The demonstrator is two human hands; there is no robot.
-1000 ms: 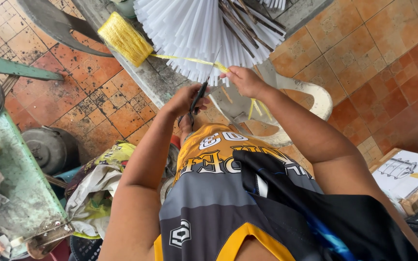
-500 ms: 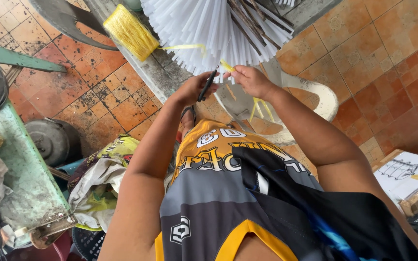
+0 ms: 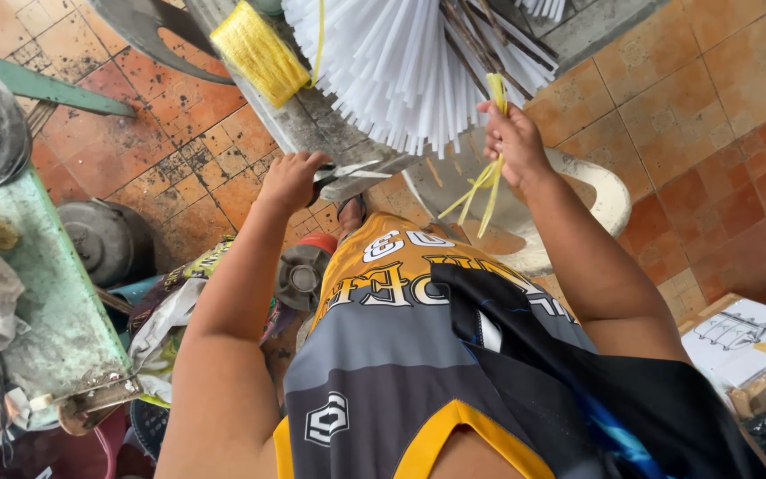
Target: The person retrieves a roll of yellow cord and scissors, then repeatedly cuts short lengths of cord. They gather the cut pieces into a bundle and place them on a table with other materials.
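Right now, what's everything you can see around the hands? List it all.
White strips bundle: one, white, top centre on the ledge.
Twine spool: one, yellow, top left on the ledge.
Twine strands: a few, yellow, hanging from the right hand.
Scissors: one pair, metal, in the left hand.
Plastic chair: one, cream, under the right forearm.
Bench: one, green, left edge.
Round metal pot: one, grey, on the floor at left.
Cardboard box: one, brown with white sheet, lower right.
Floor tiles: many, orange.
Left hand: grips the scissors.
Right hand: pinches the twine strands.
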